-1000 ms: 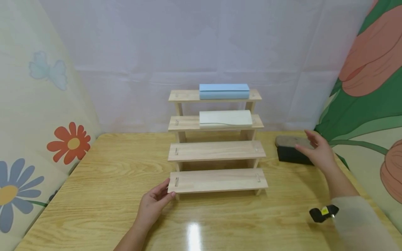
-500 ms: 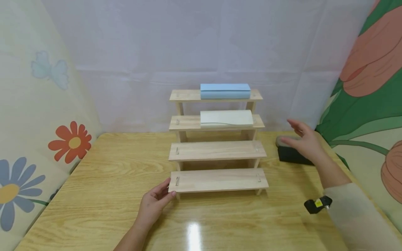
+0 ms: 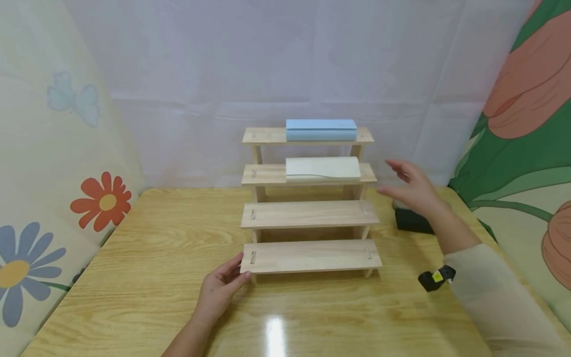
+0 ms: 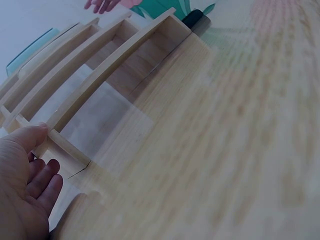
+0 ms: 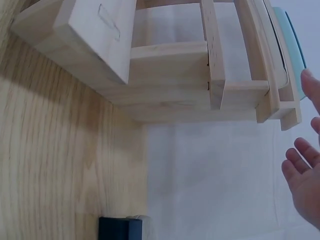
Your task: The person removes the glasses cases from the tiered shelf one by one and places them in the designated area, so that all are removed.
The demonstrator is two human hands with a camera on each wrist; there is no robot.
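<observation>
A four-step wooden display stand (image 3: 308, 214) stands on the table. My left hand (image 3: 217, 290) holds the left end of its lowest shelf (image 3: 308, 257), the thumb at the front corner and the other fingers around the side; the left wrist view shows the thumb (image 4: 34, 134) against the shelf edge. An oblong light blue case (image 3: 321, 130) lies on the top shelf, and a white case with a curved flap (image 3: 322, 168) on the shelf below. Right of the stand, my right hand (image 3: 417, 191) is raised, fingers spread and empty, level with the white case.
A black box-like thing with a brownish top (image 3: 412, 220) sits on the table (image 3: 178, 238) at the right back, partly hidden by my right hand and wrist. A white cloth (image 3: 200, 74) hangs behind, with flower-printed cloths (image 3: 513, 148) at both sides.
My right hand has moved left and a little up, from over the black thing toward the stand's right side. My left hand has stayed on the lowest shelf.
</observation>
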